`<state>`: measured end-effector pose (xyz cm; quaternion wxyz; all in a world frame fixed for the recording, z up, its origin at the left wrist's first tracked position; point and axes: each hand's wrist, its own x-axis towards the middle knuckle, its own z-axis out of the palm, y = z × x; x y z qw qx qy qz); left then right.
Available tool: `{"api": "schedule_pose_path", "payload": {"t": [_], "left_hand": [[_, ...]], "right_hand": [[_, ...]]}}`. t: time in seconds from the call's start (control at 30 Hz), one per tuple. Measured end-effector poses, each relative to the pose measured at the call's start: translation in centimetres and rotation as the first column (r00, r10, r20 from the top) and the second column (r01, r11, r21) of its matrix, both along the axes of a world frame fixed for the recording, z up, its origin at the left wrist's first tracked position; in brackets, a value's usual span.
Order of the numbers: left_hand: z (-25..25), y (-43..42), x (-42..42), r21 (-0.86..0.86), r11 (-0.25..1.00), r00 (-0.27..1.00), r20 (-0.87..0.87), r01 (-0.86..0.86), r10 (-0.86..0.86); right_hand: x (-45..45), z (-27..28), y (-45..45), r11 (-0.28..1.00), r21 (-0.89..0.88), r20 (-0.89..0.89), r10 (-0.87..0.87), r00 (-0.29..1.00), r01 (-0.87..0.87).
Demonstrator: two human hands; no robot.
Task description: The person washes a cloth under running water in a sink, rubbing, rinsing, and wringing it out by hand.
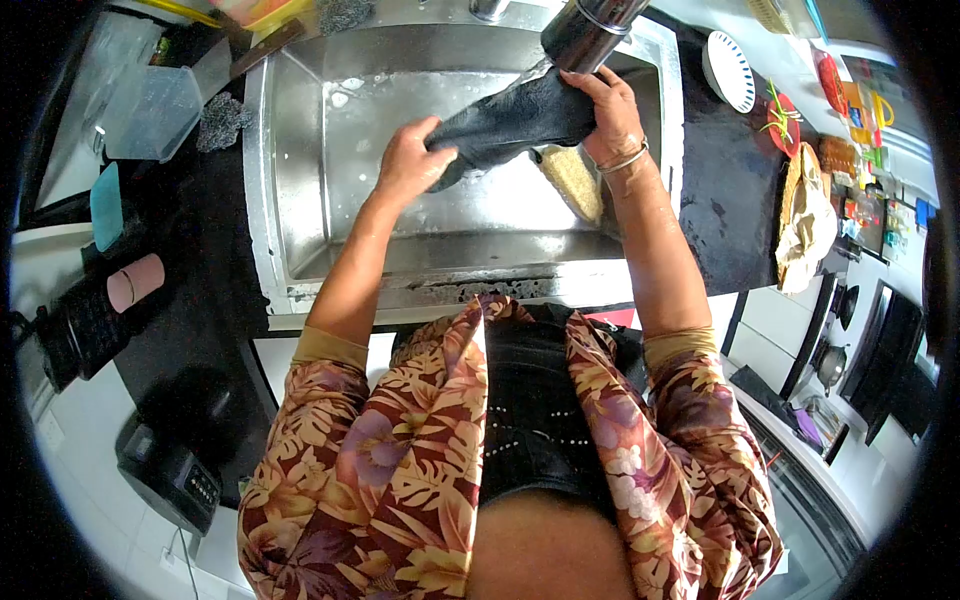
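A dark grey wet cloth (pixel 510 122) is stretched between both hands above the sink. My left hand (pixel 410 162) grips its left end, the fingers closed round the edge. On the other end my right hand (pixel 612 115) is closed, thumb toward me and fingertips on the upper side. Water appears to run onto the cloth from the shiny metal tap (pixel 588 32) just above it. A pale yellow textured scrubber (pixel 570 183) lies in the steel sink (pixel 300 165), below and left of my right wrist.
Left of the sink stand a clear plastic container (pixel 150 112), a steel wool scrubber (pixel 222 122) and a pink-topped dark object (pixel 135 283). On the right are a white patterned bowl (pixel 728 72), a red dish with green stalks (pixel 782 120) and a cream cloth (pixel 808 225).
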<state>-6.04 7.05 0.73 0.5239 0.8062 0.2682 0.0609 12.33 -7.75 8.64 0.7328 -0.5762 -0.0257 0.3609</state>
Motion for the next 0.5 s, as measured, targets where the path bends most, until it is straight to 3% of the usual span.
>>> {"api": "schedule_pose_path", "payload": {"t": [0.03,0.1,0.13,0.2,0.23,0.27,0.3,0.37,0.4,0.47,0.5], "left_hand": [[-0.7,-0.1,0.6,-0.238,0.966,0.982,0.129,-0.103,0.137],[0.7,-0.3,0.7,-0.740,0.661,0.963,0.068,-0.128,0.262],[-0.4,0.0,0.9,-0.845,0.535,0.963,0.125,-0.023,0.239],[0.7,-0.7,1.5,-0.883,0.470,0.939,0.177,0.018,0.296],[1.3,-1.0,1.8,-0.898,0.437,0.924,0.200,0.041,0.325],[1.6,-1.0,1.9,-0.899,0.436,0.932,0.195,0.046,0.305],[1.6,-1.1,2.1,-0.869,0.490,0.927,0.237,0.069,0.290],[1.3,-1.2,2.7,-0.798,0.593,0.914,0.314,0.109,0.255],[0.8,-1.3,2.8,-0.786,0.611,0.916,0.310,0.095,0.255],[-0.2,-0.4,2.8,-0.452,0.891,0.948,0.302,0.048,0.102],[-0.4,-0.1,2.8,-0.248,0.968,0.962,0.273,0.044,0.027]], "right_hand": [[0.1,-0.8,-0.3,1.000,0.026,-0.051,0.001,0.999,0.000],[0.4,-3.4,-0.8,0.999,0.027,-0.148,0.039,0.988,-0.035],[0.5,-5.7,-1.0,0.998,-0.039,-0.192,0.046,0.980,-0.055],[-0.6,-8.9,-1.0,0.987,-0.119,-0.276,0.069,0.959,-0.105],[-1.6,-9.9,-0.9,0.982,-0.132,-0.318,0.087,0.944,-0.135],[-2.2,-11.0,-1.0,0.935,-0.270,-0.325,0.135,0.936,-0.229],[-2.8,-11.1,-0.9,0.885,-0.331,-0.493,0.134,0.860,-0.327],[-3.8,-11.6,-1.0,0.948,0.062,-0.719,0.259,0.645,-0.312],[-4.6,-10.1,-0.4,0.943,0.248,-0.727,0.333,0.600,-0.222],[-5.3,-10.2,0.9,0.954,0.201,-0.571,0.299,0.764,-0.223],[-5.3,-10.4,1.2,0.961,0.176,-0.479,0.275,0.834,-0.216]]}}
